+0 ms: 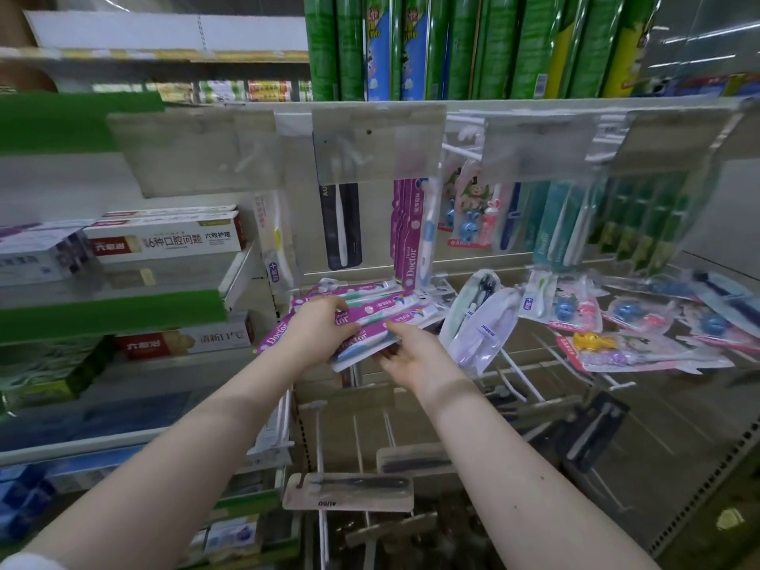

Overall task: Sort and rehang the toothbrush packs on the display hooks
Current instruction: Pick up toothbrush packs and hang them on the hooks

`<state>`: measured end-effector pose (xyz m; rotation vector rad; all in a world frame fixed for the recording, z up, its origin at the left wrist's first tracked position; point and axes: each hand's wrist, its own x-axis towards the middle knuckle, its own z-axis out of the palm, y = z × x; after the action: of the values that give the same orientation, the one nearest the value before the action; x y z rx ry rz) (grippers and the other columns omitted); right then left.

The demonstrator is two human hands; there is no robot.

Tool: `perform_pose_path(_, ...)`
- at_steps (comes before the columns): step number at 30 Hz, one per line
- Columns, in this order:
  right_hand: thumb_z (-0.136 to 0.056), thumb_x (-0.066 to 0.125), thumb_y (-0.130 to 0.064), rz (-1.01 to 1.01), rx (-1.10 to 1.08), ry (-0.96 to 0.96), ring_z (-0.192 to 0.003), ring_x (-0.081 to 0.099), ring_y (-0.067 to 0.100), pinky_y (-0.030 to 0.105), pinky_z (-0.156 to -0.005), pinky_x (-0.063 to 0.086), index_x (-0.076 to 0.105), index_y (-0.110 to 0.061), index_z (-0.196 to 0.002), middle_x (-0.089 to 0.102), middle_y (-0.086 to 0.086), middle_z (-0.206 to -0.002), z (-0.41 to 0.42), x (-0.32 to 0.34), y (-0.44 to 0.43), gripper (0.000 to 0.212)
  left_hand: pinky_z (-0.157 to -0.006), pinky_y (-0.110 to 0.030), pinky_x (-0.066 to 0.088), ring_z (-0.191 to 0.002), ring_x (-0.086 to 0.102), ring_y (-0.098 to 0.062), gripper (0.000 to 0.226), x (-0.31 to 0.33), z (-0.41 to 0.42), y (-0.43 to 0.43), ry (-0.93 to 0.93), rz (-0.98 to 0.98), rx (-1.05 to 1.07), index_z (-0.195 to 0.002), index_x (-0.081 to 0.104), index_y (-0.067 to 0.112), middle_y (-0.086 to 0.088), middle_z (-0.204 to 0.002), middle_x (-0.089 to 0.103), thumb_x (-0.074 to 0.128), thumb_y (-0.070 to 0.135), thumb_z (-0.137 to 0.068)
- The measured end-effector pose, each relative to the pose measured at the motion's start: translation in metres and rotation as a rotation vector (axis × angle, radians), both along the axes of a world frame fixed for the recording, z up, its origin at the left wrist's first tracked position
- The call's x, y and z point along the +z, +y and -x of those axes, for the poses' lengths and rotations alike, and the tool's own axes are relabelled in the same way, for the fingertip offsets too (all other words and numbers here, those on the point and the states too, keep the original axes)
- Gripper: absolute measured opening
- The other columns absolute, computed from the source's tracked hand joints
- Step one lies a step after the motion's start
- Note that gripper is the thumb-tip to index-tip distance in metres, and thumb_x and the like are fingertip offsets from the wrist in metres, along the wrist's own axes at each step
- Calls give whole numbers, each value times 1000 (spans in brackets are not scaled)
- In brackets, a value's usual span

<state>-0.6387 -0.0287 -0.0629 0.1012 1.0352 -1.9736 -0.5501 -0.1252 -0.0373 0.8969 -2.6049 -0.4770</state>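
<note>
head view: above bare display hooks [519,374], a stack of purple toothbrush packs [370,310] sits gathered, left hand [323,329] clasping its top, right hand [413,357] pinching its edge; sorting, i'd say; next, thread hang-holes onto a hook.

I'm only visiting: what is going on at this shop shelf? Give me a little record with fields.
Place: shop display with white hooks
Held: stack of magenta Doctor toothbrush packs
Left hand: holds the stack from on top
Right hand: thumb over, fingers under the stack's edge
Already hanging: more magenta Doctor packs, dark AUBO pack, teal Doctor packs
Loose, to the right: children's toothbrush packs
Left shelves: toothpaste boxes
</note>
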Motion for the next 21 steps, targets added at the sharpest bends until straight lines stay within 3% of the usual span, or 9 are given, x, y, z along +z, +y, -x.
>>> perform_pose_path(4, -92, 55, -3, 1, 43, 38, -78, 60, 26, 38, -80, 50, 53, -4, -113, 61, 16, -90, -5, 2, 11, 21, -73, -36, 48, -88, 61, -27, 33, 15, -10, 23, -88, 60, 57, -103, 62, 2, -14, -100, 65, 60, 32, -89)
perform_pose_path(8, -91, 56, -4, -3, 101, 92, -77, 62, 26, 43, -94, 49, 58, -7, -91, 64, 13, -86, -10, 5, 22, 4, -71, -32, 48, -87, 60, -23, 26, 25, -20, 40, -163, 71, 116, -98, 57, 11, -7, -98, 62, 56, 36, -91)
perform_pose_path(10, -92, 54, -2, -14, 112, 108, -74, 61, 24, 42, -92, 49, 55, -10, -83, 63, 12, -83, -12, 6, 31, 12, -70, -29, 47, -81, 56, -19, 23, 27, -23, 52, -187, 35, 149, -93, 51, 17, -3, -92, 58, 55, 39, -91)
perform_pose_path(13, -91, 54, -4, -29, 122, 125, -81, 61, 27, 43, -94, 49, 57, -6, -98, 65, 16, -101, -16, 6, 43, 7, -74, -32, 51, -83, 61, -20, 29, 25, -25, 65, -213, -26, 201, -95, 58, 15, -4, -94, 63, 56, 43, -90)
perform_pose_path(15, -88, 60, -9, -75, 121, 146, -89, 62, 26, 45, -94, 50, 57, -6, -110, 64, 15, -113, -18, 2, 54, 22, -72, -32, 52, -81, 62, -19, 30, 24, -26, 78, -222, -32, 225, -95, 58, 14, -5, -92, 63, 55, 44, -89)
perform_pose_path(19, -92, 50, 1, 47, 81, 144, -78, 61, 24, 35, -72, 52, 54, -5, -116, 63, 15, -101, -17, 7, 95, 25, -53, -26, 39, -63, 50, -13, 32, 25, -29, 119, -188, 58, 191, -74, 47, 16, -2, -74, 51, 50, 42, -93)
perform_pose_path(21, -93, 45, 4, 88, 71, 174, -75, 61, 24, 36, -69, 52, 53, -4, -113, 63, 15, -92, -14, 12, 120, 23, -55, -28, 36, -65, 51, -17, 38, 27, -29, 141, -182, 83, 171, -69, 43, 17, -4, -77, 53, 47, 46, -93)
